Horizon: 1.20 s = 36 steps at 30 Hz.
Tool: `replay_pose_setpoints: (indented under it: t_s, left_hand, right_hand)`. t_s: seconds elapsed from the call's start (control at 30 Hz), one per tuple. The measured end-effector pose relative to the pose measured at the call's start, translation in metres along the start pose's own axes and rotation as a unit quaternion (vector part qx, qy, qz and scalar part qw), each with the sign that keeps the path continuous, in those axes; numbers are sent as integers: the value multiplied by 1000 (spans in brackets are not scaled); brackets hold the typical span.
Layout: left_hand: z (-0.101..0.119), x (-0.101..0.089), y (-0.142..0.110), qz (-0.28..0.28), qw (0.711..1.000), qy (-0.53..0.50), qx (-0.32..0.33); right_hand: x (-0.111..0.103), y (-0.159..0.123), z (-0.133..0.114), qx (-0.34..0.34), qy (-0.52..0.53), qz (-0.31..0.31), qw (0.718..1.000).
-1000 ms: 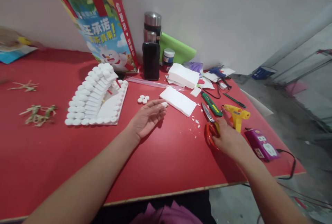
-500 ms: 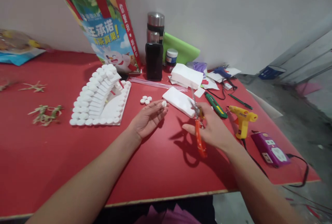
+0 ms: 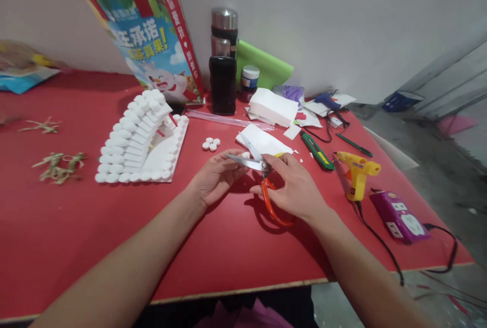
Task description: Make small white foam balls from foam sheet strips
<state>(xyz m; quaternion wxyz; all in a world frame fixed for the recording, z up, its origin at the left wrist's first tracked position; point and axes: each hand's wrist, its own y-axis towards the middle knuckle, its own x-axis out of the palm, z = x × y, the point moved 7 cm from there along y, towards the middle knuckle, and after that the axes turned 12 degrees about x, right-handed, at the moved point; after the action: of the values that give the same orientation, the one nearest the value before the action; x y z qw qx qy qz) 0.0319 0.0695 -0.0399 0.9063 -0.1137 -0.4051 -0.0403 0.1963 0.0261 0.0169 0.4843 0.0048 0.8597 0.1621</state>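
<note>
Your right hand (image 3: 299,186) now brings the gripped scissors (image 3: 267,200) to one white piece (image 3: 245,155) your left hand (image 3: 216,181) pinches; four discs (image 3: 212,147) lie nearby.

The bare left arm (image 3: 152,239) reaches in from the bottom left, and the bare right arm (image 3: 357,262) from the bottom right. The left hand (image 3: 218,180) has its palm turned partly up, with bent fingers pinching at the tips. The right hand (image 3: 294,188) shows its back and grips. Both hands are near each other.
</note>
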Motion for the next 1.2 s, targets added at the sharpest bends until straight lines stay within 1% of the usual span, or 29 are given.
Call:
replay_pose_setpoints:
  t_s: [0.43, 0.73, 1.03, 1.2]
  left_hand:
    - [-1, 1, -1, -18, 1000, 7, -8]
    - [0, 3, -2, -21, 999, 20, -14]
    - [0, 3, -2, -33, 999, 19, -18]
    - [-2, 4, -2, -29, 999, 3, -23]
  right_hand:
    - [1, -3, 1, 7, 15, 5, 1000]
    - [3, -3, 2, 21, 7, -15, 1000]
    - [3, -7, 1, -3, -20, 22, 1000]
    - [3, -8, 0, -14, -17, 28, 999]
